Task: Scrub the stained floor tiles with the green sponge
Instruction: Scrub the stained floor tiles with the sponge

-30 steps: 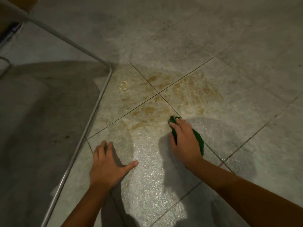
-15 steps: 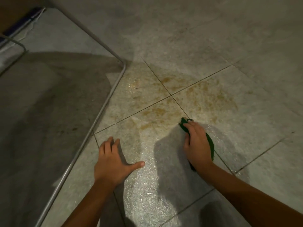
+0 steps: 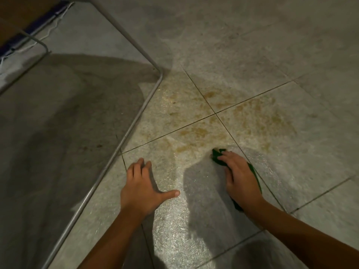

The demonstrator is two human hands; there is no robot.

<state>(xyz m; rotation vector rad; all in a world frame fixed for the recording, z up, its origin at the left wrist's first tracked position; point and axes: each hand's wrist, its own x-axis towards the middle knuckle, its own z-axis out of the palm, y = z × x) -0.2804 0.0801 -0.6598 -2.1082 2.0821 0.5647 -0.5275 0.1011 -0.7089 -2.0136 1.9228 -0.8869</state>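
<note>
A brownish stain point(image 3: 250, 121) spreads over the floor tiles around a crossing of grout lines. My right hand point(image 3: 240, 177) lies on top of the green sponge point(image 3: 218, 157) and presses it on the wet tile at the stain's near edge. Green shows ahead of the fingertips, along the hand's right side and by the wrist. My left hand point(image 3: 141, 189) rests flat on the tile to the left, fingers spread, thumb pointing right, holding nothing.
A thin metal frame leg point(image 3: 124, 134) runs diagonally across the floor just left of my left hand and bends at a corner near the stain. Left of it lies a dark shadowed floor area point(image 3: 48, 142). Wet, glistening tile point(image 3: 174, 230) lies between my arms.
My right hand has drawn the sponge slightly back toward me, away from the grout crossing. My left hand stays planted. The camera view has shifted.
</note>
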